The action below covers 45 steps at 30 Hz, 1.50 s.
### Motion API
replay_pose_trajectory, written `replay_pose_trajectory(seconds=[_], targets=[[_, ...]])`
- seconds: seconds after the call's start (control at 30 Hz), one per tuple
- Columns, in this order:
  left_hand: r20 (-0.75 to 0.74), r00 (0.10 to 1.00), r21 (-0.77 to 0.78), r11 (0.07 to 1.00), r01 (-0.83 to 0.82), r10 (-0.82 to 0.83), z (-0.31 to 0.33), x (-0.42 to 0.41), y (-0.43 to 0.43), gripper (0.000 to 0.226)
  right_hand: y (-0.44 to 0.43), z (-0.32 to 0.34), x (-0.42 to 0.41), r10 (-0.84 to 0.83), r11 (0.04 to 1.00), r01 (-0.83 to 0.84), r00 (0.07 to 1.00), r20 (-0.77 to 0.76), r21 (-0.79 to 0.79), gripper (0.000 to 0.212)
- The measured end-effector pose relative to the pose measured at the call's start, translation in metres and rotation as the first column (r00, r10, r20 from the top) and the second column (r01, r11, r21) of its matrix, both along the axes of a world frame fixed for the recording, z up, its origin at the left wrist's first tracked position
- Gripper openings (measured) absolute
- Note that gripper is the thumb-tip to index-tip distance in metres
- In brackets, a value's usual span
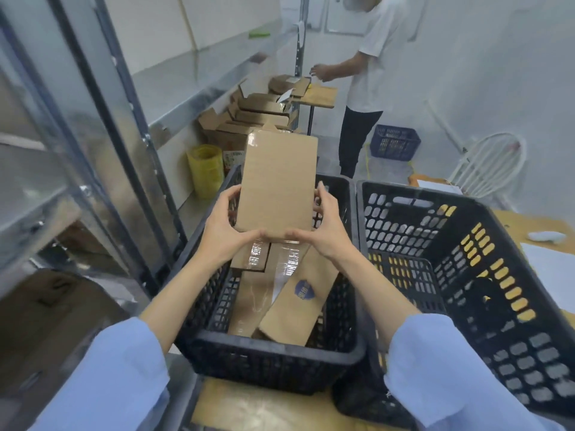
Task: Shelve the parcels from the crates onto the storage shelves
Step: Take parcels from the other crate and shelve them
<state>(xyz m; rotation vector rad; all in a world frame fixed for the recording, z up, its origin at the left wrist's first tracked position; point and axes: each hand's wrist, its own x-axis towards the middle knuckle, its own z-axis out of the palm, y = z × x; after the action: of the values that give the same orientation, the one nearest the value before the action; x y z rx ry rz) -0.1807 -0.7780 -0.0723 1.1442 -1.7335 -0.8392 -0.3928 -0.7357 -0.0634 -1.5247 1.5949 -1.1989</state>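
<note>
A long brown cardboard parcel (pixel 278 181) is held upright above the left black crate (pixel 273 359). My left hand (pixel 224 228) grips its lower left edge and my right hand (pixel 323 225) grips its lower right edge, thumbs under the bottom. Inside that crate lie more taped cardboard parcels (pixel 292 300), one with a blue shield mark. The right black crate (pixel 466 275) stands tilted beside it and looks bare inside. Metal storage shelves (pixel 93 126) rise at the left, with a brown box (pixel 46 321) on a low shelf.
A person in a white shirt (pixel 370 73) stands ahead at a small wooden table (pixel 320 96). Flattened boxes (pixel 249 119), a yellow tape roll (pixel 205 169), a blue crate (pixel 395 143) and a white chair (pixel 488 163) lie beyond.
</note>
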Motion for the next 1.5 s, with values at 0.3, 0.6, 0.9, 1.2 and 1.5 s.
replay_pose_trajectory(seconds=[0.3,0.6,0.9,1.2,1.5], targets=[[0.044,0.992,-0.031,0.992,-0.12,0.122,0.026,-0.001,0.059,0.105,0.024,0.027,-0.004,0.158,0.985,-0.158,0.987,-0.006,-0.066,0.106],[-0.117,0.949,0.023,0.956,-0.291,0.292,0.043,-0.015,0.164,0.075,0.078,0.038,-0.015,0.396,0.918,-0.377,0.894,0.209,-0.123,0.079],[-0.039,0.828,-0.04,0.827,-0.561,0.559,0.062,-0.019,0.259,0.089,0.125,0.052,-0.01,0.591,0.806,-0.577,0.792,0.15,-0.131,0.098],[-0.094,0.726,-0.029,0.727,-0.686,0.681,0.078,-0.001,0.346,0.089,0.167,0.069,0.034,0.758,0.636,-0.763,0.59,0.278,-0.117,0.084],[-0.175,0.601,0.046,0.616,-0.786,0.78,0.081,0.021,0.415,0.083,0.208,0.067,0.083,0.821,0.505,-0.862,0.465,0.332,-0.041,0.072]])
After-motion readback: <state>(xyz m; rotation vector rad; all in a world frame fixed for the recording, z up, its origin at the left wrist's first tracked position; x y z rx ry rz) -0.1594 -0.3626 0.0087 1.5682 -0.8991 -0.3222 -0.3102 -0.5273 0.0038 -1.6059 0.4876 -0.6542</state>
